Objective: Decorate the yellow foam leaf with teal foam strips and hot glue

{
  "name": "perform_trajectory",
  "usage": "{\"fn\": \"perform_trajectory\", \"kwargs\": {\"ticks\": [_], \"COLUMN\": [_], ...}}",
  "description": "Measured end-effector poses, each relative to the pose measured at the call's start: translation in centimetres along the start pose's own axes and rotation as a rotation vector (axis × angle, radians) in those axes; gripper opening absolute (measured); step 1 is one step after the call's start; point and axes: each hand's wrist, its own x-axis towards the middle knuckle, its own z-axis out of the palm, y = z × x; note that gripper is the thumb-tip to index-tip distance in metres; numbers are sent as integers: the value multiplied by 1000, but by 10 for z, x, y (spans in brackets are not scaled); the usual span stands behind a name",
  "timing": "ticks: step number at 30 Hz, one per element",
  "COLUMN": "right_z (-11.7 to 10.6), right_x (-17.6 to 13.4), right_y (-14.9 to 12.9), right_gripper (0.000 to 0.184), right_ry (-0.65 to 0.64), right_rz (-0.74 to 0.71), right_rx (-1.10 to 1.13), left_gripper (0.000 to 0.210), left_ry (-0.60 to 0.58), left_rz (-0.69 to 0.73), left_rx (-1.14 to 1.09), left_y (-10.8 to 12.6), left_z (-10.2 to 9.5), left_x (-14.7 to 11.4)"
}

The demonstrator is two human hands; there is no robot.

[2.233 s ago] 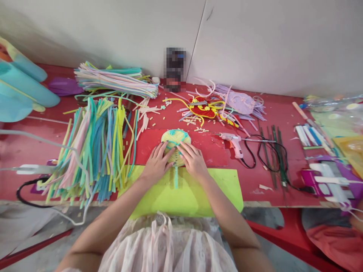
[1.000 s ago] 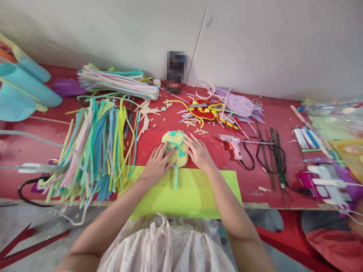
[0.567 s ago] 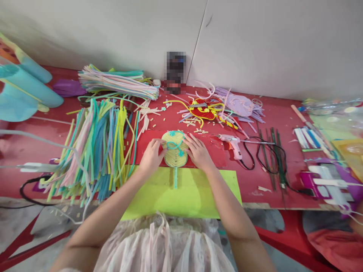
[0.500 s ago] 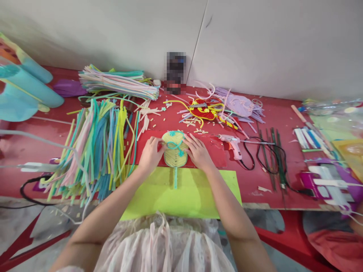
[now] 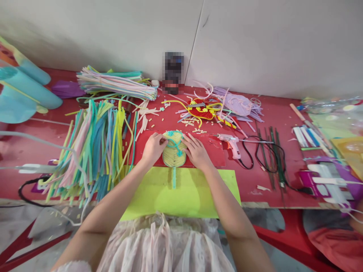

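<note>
A pale yellow, fan-shaped piece point(image 5: 171, 160) made of fuzzy pipe cleaners lies in front of me, with a teal rim, small teal flowers and a teal handle point(image 5: 174, 178) pointing towards me. A teal pipe cleaner point(image 5: 178, 142) curves over its upper part. My left hand point(image 5: 154, 148) is closed in a pinch at the upper left edge, on the left end of that teal pipe cleaner; its fingertips partly hide the end. Fingers stretched out, my right hand point(image 5: 197, 152) rests on the fan's right edge and steadies it.
Yellow-green sheet point(image 5: 181, 198) and red board point(image 5: 210, 151) lie under the work. Pipe cleaner bundles point(image 5: 93, 147) stand left, another point(image 5: 117, 85) behind. A pink glue gun point(image 5: 233, 145) with black cord and dark green stems point(image 5: 276, 158) lie right. Lilac and yellow pieces point(image 5: 238, 104) sit behind.
My left hand has shifted slightly, and its fingers have drawn closer together at the teal pipe cleaner's left end. My right hand stays on the fan's edge. The view has moved a little.
</note>
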Motion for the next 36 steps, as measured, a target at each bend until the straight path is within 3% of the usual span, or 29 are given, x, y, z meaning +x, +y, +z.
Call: {"fn": "perform_trajectory", "kwargs": {"ticks": [20,27,30,36], "right_z": [4,3,3,4], "right_x": [0,0,0,0], "right_y": [2,1,2,2], "right_gripper": [44,43,44,44], "right_ry": [13,8,5,-4], "right_rz": [0,0,5,8], "right_rx": [9,6,12,32], "left_gripper": [11,8,14,20], "left_ry": [36,16,-37,-293], "left_rz": [33,134,162,155], "left_rx": [-157,-151,-151,-241], "left_y": [-17,-21,-26,-39], "left_z": [7,7,3,-14], "left_x": [-1,0,3,18]}}
